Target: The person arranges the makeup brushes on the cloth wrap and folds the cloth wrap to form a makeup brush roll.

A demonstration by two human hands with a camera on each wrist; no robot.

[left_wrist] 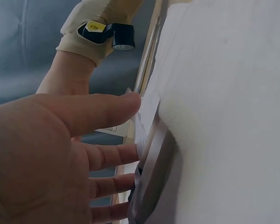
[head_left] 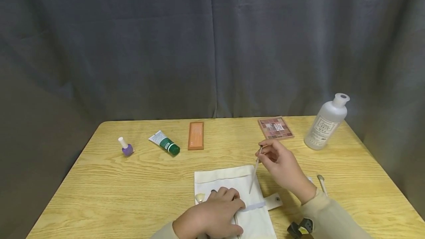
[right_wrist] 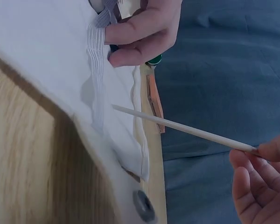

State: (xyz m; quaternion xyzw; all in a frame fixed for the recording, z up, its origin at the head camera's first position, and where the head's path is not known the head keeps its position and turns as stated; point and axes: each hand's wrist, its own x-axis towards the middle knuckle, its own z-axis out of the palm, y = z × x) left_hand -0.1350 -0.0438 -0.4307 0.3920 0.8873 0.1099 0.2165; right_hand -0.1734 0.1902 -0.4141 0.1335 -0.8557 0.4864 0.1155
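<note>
Between thumb and fingertips, my right hand (head_left: 282,163) pinches a thin makeup brush (right_wrist: 186,129) near its head. Its pale handle slants down over a white cloth brush roll (head_left: 219,183); the brush head is mostly hidden by the fingers. On the roll rests my left hand (head_left: 217,211), its extended fingers touching the white elastic band (right_wrist: 97,70) and the brushes under it. A pale-headed brush (head_left: 200,197) shows beside that hand, and a grey handle (left_wrist: 154,172) lies near its fingers in the left wrist view. At the roll's right edge is a snap tab (head_left: 273,201).
Farther back are purple nail polish (head_left: 127,149), a green-and-white tube (head_left: 165,143), an orange case (head_left: 196,136) and a checkered palette (head_left: 276,128). A clear bottle (head_left: 327,123) stands at right. Another brush (head_left: 321,183) lies beyond my right wrist.
</note>
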